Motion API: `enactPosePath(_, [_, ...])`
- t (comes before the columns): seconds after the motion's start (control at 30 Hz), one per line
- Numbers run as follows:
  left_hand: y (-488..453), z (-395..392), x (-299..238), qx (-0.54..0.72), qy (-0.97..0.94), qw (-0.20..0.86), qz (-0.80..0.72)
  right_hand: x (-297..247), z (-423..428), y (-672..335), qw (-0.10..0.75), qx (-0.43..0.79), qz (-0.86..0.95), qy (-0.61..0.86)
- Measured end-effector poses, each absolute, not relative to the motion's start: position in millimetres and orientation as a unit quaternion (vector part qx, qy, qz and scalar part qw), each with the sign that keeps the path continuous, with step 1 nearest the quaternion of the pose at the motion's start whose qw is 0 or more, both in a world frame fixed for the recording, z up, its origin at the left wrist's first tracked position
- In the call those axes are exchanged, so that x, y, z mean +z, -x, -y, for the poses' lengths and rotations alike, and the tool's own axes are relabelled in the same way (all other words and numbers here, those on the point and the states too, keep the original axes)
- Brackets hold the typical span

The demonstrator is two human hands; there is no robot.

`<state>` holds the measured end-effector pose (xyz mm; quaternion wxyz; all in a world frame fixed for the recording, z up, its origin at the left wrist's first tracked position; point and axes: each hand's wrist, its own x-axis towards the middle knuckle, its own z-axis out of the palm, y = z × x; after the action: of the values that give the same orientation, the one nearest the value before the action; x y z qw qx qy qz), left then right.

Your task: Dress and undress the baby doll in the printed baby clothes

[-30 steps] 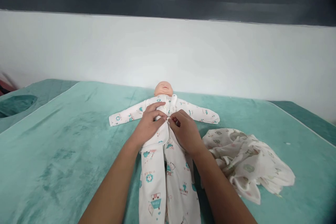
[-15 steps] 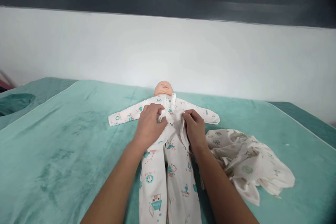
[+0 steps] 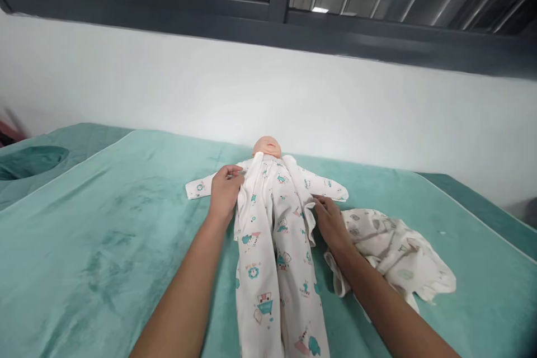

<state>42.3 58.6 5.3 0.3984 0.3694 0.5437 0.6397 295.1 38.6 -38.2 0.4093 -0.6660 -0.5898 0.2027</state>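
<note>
A baby doll point(image 3: 268, 147) lies on its back on the green sheet, its head toward the wall. It wears a white printed jacket point(image 3: 325, 184) with both sleeves spread out, and matching trousers point(image 3: 258, 274) that reach toward me. The jacket front is parted, and each side is folded outward over the chest. My left hand point(image 3: 225, 187) is closed on the jacket's left front edge, near the armpit. On the other side my right hand point(image 3: 329, 215) pinches the right front edge at about waist height.
A crumpled white printed cloth point(image 3: 398, 251) lies on the green sheet point(image 3: 126, 246), right of the doll and partly under my right forearm. Behind the bed rises a white wall point(image 3: 251, 89) below a dark window frame point(image 3: 168, 11) with metal bars.
Both hands have moved apart from the middle of the chest, drawing the jacket fronts outward. The jacket now shows open over the chest. The camera view has tilted slightly.
</note>
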Motion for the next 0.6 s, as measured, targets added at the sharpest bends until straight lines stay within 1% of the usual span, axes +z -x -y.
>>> enactPosePath(0.1, [-32,-57,0,0.662,-0.310,0.433,-0.527,-45,-26,-321,0.309,0.119,0.659,0.676])
enactPosePath(0.2, [-13,-52,-2,0.678,-0.269,0.437,-0.526,-52,-17,-357,0.254,0.069,0.683,0.681])
enactPosePath(0.3, [14,-48,-6,0.702,-0.228,0.431,-0.520,-56,-11,-389,0.228,0.054,0.679,0.696])
enactPosePath(0.4, [35,-45,-15,0.702,-0.217,0.414,-0.538,-52,-10,-396,0.245,0.059,0.687,0.681])
enactPosePath(0.47, [41,-45,-20,0.682,-0.250,0.358,-0.587,-45,-14,-381,0.271,0.100,0.693,0.661])
enactPosePath(0.53, [37,-46,-22,0.652,-0.327,0.241,-0.641,-36,-24,-356,0.302,0.178,0.677,0.647])
enactPosePath(0.6, [26,-51,-20,0.609,-0.431,0.118,-0.655,-27,-39,-326,0.330,0.253,0.643,0.643])
